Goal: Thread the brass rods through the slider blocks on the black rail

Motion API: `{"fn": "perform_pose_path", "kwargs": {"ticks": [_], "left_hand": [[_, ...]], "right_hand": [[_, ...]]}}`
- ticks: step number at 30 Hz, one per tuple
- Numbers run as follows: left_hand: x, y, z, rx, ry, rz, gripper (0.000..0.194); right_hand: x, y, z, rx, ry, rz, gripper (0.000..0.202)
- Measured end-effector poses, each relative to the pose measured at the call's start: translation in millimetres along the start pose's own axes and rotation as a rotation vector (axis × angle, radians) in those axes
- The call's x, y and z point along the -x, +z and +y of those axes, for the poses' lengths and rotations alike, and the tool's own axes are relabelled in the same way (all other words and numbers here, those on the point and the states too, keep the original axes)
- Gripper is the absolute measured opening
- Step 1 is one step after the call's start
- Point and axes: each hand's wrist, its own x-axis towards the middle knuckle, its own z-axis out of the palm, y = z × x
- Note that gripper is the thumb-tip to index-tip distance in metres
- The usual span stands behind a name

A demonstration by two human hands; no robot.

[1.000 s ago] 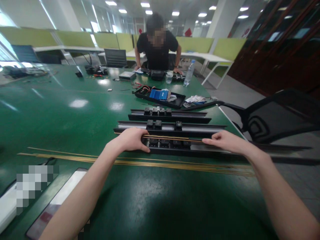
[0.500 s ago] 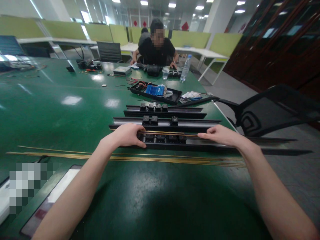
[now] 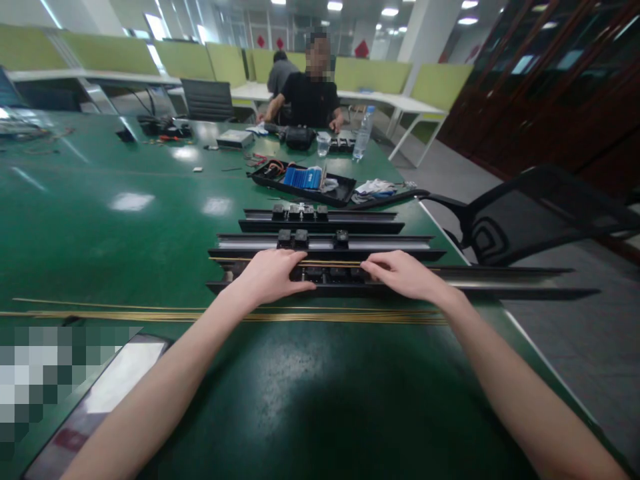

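Observation:
My left hand (image 3: 276,277) spans the nearest black metal rail (image 3: 500,292), its thumb on the front wall and its fingers over the back wall. My right hand (image 3: 403,272) is bent over the same rail, thumb and index finger pinched on thin brass rods (image 3: 333,264). These rods lie lengthwise along the rail and pass under my left fingers. Small black blocks (image 3: 333,275) sit inside the channel between my hands. More brass rods (image 3: 345,318) lie in a loose bundle on the green table (image 3: 300,387) in front.
Two more black rails, a middle one (image 3: 390,244) and a far one (image 3: 370,220), carry black blocks. Behind them are a black tray (image 3: 265,177) with blue parts, a cloth (image 3: 375,190) and a bottle (image 3: 364,137). A mesh chair (image 3: 540,213) stands right; a person (image 3: 310,103) sits opposite.
My right hand has slid left along the rods, closer to my left hand. My left thumb is stretched out further. The whole view has shifted slightly.

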Motion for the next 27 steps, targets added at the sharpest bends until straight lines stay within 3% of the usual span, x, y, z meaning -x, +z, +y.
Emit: {"fn": "perform_pose_path", "kwargs": {"ticks": [6, 19, 27], "left_hand": [[-1, -2.8, -5, -0.002, -0.023, -0.037, 0.058], [-1, -7.6, -12, 0.074, -0.035, -0.114, 0.065], [0, -11.9, -19, 0.074, -0.045, -0.133, 0.061]], "right_hand": [[-1, 8, -14, 0.035, 0.014, 0.054, 0.045], [4, -12, 1, -0.104, -0.047, -0.042, 0.042], [7, -20, 10, -0.13, 0.03, -0.123, 0.046]]}}
